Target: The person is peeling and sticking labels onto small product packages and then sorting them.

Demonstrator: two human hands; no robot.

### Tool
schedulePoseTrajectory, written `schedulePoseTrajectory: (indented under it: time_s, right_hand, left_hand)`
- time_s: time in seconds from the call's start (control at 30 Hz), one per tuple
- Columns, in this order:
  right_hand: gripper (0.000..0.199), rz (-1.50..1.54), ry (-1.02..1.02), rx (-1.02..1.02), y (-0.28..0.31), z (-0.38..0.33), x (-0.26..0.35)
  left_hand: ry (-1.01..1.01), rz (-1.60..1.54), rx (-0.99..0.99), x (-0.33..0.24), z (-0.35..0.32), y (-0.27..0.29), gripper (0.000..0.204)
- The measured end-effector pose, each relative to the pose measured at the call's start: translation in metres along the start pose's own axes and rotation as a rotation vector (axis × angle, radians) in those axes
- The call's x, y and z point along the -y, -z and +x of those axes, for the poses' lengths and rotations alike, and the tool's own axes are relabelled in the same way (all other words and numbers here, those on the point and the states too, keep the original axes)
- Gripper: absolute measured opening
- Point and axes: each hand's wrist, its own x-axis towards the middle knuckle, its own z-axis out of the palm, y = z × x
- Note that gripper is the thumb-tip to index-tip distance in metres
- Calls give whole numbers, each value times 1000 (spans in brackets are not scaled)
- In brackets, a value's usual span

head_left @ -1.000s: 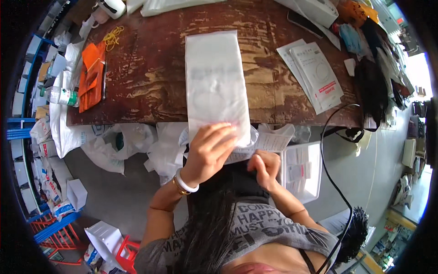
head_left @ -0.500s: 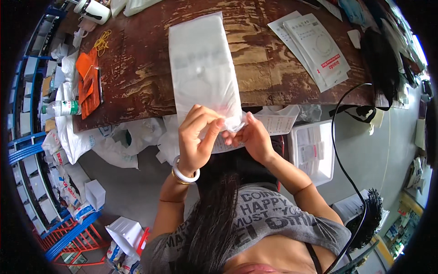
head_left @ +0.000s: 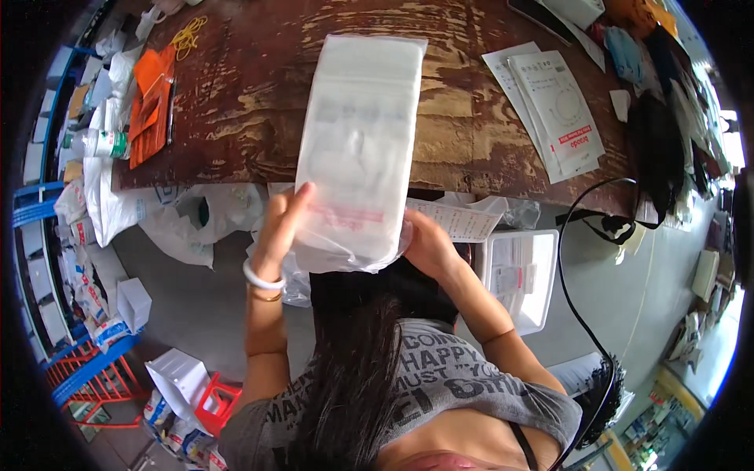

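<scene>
Between my two hands is a thick stack of flat white packets in a clear plastic bag, its far part over the wooden table. Red print shows faintly through the film near the close end. My left hand, with a white bangle on the wrist, grips the bag's left edge, thumb on top. On the right edge my right hand holds the near corner, its fingers partly hidden under the bag. Loose crinkled film gathers at the near end.
Two flat printed packets lie at the table's right. Orange pouches and yellow string are at the left. Below the table edge stand a white bin and white sacks. A black cable hangs at right.
My hands have spread from the pinched near end of the bag to its two sides. The bag has come slightly closer, and the view has shifted.
</scene>
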Motion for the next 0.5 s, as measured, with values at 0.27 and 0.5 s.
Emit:
schedulePoseTrajectory:
  time_s: [0.27, 0.5]
  right_hand:
    - [31, -677, 520, -254, -15, -25, 1]
    - [24, -654, 660, -169, -34, -54, 47]
  left_hand:
    - [124, -509, 57, -30, -21, 9, 42]
    - [102, -574, 108, -22, -46, 8, 33]
